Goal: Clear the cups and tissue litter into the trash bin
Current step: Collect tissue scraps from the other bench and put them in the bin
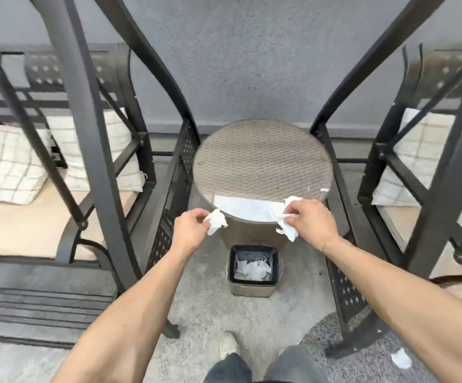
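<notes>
The left hand (189,230) is pinching a crumpled white tissue (216,221) between thumb and curled fingertips, holding it in the air just off the near-left edge of the round wicker side table (260,158). The right hand (308,219) is gripping a second, larger crumpled tissue (283,221) — its fingers are curled round the wad, with loose ends hanging below the knuckles and a tuft sticking up above them. Both hands are hovering at the table's near rim, well apart from each other, each clamped on its own tissue. Between them a flat white paper napkin (245,205) is lying on the tabletop along the near edge, and a thin white strip (324,189) is sitting near the right rim. The small square trash bin (252,286) is standing on the concrete floor directly below the hands, touching or just beside the table's base; inside its black liner white tissue litter and what look like cups are lying — the cups are too indistinct to count. Another white scrap (401,358) is lying on the speckled mat at lower right. Dark metal swing frames with checked cushions (8,164) are flanking the table.
</notes>
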`<act>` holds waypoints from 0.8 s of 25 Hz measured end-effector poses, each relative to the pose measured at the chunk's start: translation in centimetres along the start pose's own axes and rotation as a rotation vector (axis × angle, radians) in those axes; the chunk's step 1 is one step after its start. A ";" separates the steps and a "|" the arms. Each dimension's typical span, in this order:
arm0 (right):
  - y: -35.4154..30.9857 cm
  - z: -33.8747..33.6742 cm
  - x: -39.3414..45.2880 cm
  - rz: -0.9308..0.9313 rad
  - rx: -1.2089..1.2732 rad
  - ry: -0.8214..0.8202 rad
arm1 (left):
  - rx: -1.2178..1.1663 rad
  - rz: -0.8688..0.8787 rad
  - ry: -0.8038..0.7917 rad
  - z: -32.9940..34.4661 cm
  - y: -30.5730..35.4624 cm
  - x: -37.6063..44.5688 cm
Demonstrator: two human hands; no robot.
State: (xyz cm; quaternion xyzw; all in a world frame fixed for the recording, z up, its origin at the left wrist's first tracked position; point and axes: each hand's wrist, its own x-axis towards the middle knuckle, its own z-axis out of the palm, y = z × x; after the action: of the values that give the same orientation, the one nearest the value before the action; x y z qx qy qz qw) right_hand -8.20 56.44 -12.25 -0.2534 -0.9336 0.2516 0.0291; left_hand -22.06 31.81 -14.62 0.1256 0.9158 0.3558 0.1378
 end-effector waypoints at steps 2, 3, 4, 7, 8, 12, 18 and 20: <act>1.2 0.7 -0.4 0.061 -0.001 0.014 | 0.030 0.034 -0.065 1.8 0.7 0.8; 1.9 1.2 -0.4 0.089 -0.002 0.011 | 0.040 0.038 -0.092 2.7 1.0 1.2; 2.5 1.7 -0.5 0.111 0.000 0.005 | 0.049 0.038 -0.117 3.5 1.3 1.5; 4.2 3.1 -0.6 0.161 0.021 -0.026 | 0.081 0.025 -0.185 5.8 1.4 2.3; 4.9 3.8 -0.4 0.172 0.032 -0.042 | 0.085 0.009 -0.197 6.7 1.0 2.6; 8.0 8.1 0.3 0.215 0.060 -0.102 | 0.142 -0.078 -0.266 10.4 -1.5 3.6; 14.3 21.2 2.9 0.281 0.082 -0.262 | 0.174 -0.233 -0.401 20.3 -9.6 5.8; 16.5 26.3 3.9 0.304 0.073 -0.302 | 0.191 -0.268 -0.454 24.5 -13.2 6.6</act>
State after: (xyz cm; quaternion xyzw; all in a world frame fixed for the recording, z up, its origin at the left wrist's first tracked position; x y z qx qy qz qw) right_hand -8.75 58.68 -43.50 -0.3493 -0.8688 0.3217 -0.1401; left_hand -21.56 39.64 -42.09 0.0924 0.8992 0.2090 0.3730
